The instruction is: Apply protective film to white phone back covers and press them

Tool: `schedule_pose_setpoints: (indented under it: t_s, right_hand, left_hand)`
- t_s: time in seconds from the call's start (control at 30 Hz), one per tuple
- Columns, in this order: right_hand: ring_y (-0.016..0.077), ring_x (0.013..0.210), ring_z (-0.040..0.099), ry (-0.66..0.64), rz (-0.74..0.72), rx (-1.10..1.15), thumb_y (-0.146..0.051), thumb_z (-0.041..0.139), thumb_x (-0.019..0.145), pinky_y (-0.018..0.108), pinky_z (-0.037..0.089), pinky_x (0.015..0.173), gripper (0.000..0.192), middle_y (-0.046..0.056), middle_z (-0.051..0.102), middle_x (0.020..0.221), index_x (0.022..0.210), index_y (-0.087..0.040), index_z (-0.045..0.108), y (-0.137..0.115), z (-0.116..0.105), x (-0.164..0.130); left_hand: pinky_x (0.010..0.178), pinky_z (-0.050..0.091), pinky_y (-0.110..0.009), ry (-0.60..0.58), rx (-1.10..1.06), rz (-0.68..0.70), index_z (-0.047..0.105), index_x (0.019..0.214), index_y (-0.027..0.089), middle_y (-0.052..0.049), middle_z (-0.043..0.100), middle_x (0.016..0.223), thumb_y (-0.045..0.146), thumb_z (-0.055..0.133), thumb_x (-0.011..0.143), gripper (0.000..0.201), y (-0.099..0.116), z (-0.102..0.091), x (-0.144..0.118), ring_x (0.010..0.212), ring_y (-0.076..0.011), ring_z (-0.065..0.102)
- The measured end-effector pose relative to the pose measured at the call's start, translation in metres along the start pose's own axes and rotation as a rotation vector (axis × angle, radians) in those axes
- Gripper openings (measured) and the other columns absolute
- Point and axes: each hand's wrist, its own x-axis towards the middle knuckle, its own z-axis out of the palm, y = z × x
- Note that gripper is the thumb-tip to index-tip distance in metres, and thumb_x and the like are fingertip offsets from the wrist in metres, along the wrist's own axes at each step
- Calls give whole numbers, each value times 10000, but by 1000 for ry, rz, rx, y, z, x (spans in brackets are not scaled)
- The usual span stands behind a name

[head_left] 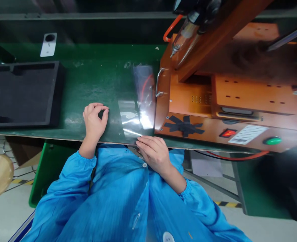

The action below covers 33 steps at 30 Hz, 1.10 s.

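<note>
Early going by the look of it: the right hand (154, 153) pins the near edge of the clear plastic bag (138, 111) lying flat on the green counter (93, 84) beside the orange machine (226, 107), the left hand (95, 120) rests pinched and empty, nothing loaded yet.

Clear plastic bag (138, 111): glossy film, strongly reflective. Green worktop (95, 84): smooth, semi-gloss. Black tray (22, 94): matt, probably foam. Orange machine housing (239, 104): smooth painted sheet metal. Blue coat sleeve (72, 181): smooth woven cloth, slight sheen
</note>
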Motion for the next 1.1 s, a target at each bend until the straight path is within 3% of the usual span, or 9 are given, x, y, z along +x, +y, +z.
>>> schedule_pose_setpoints:
  t_s: [0.17, 0.3, 0.5, 0.63, 0.8, 0.87, 0.97, 1.03, 1.1]
  right_hand:
    - [191, 924, 707, 163, 23, -35, -111, 760, 976, 339, 524, 789, 234, 38, 767, 971, 1171, -237, 731, -6, -6, 2]
    - [151, 716, 560, 244, 5, -91, -85, 737, 972, 318, 412, 648, 305, -11, 643, 777, 1225, -255, 736, -8, -5, 8]
    - [154, 689, 473, 124, -90, -74, -109, 716, 987, 338, 332, 623, 276, -7, 619, 756, 1247, -202, 724, -1, 0, 15]
    - [176, 713, 482, -90, -134, -99, -196, 655, 1048, 348, 364, 647, 143, 25, 654, 789, 1161, -160, 736, 4, -2, 7]
    - [219, 811, 575, -243, -128, -5, -558, 529, 1102, 367, 468, 705, 545, 120, 714, 974, 1312, -76, 675, 7, -12, -1]
    - [218, 816, 590, -207, -121, 5, -516, 538, 1107, 364, 485, 709, 501, 122, 719, 977, 1311, -80, 675, 5, -14, 4]
    - [197, 797, 596, -138, -124, -36, -307, 604, 1091, 342, 479, 694, 264, 90, 723, 935, 1221, -107, 715, -2, -13, 24]
    - [185, 784, 593, -132, -90, -84, -207, 600, 1077, 333, 467, 682, 163, 65, 714, 900, 1103, -132, 743, -6, -9, 46]
    - [182, 782, 595, -150, 3, -124, -184, 551, 1090, 331, 460, 674, 218, 55, 698, 881, 1004, -159, 750, -6, -2, 72]
  left_hand:
    - [1072, 461, -477, 13, -37, 10, 764, 962, 251, -60, 740, 1120, 310, 661, 978, 120, 2, -2, 1, 1127, -281, 641]
    - [997, 487, -426, 31, -76, 31, 751, 957, 244, -43, 761, 1014, 311, 627, 998, 146, 5, -7, 2, 1016, -246, 663]
    - [998, 490, -435, 27, -68, 20, 753, 961, 240, -53, 770, 1006, 343, 615, 1005, 178, 5, -10, 1, 1020, -258, 657]
    - [1057, 488, -460, -107, -65, 46, 770, 989, 255, -50, 754, 1062, 369, 626, 996, 184, -3, -18, 12, 1079, -263, 666]
    - [1129, 478, -480, -206, -41, 161, 779, 1091, 248, -78, 746, 1185, 382, 640, 984, 220, -7, -19, 52, 1176, -279, 659]
    - [1193, 426, -511, -281, -38, 241, 753, 1252, 259, -90, 711, 1386, 427, 663, 986, 328, -2, -9, 68, 1307, -303, 615]
    - [1268, 301, -609, -452, -4, 306, 637, 1474, 308, -74, 524, 1654, 477, 770, 930, 585, 9, 11, 83, 1544, -380, 416]
    - [1282, 230, -661, -521, 24, 269, 632, 1484, 321, -57, 489, 1679, 450, 831, 889, 640, 14, 22, 86, 1608, -414, 308]
    - [1291, 195, -670, -541, 12, 221, 679, 1423, 317, -43, 545, 1637, 404, 848, 882, 574, 16, 27, 84, 1621, -407, 288]
